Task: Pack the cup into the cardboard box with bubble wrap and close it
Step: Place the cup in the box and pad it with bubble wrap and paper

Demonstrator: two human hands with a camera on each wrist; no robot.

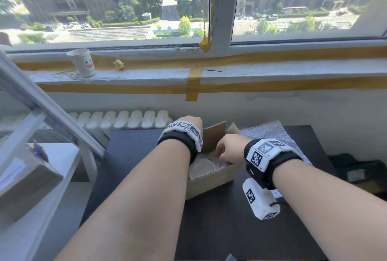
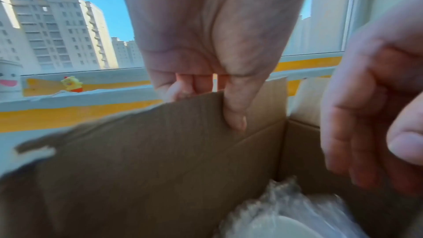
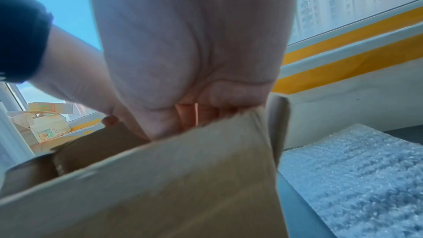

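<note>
Bubble-wrapped white cup (image 1: 202, 166) inside box (image 1: 211, 181)

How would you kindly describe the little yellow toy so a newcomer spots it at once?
Start at the long window sill with orange tape. Toward its left end stands a white paper cup with a smiling face; just right of it sits the small yellow chick figurine, the only bright yellow figure there.

The cardboard box (image 1: 211, 179) stands on the table (image 1: 219, 229). Inside the box lies the cup (image 1: 202, 167) in bubble wrap (image 2: 281, 211). Right of the box lies 1 bubble wrap sheet (image 1: 272, 135). Behind the box runs the windowsill (image 1: 272, 71), bearing 1 paper cup (image 1: 82, 62).
</note>
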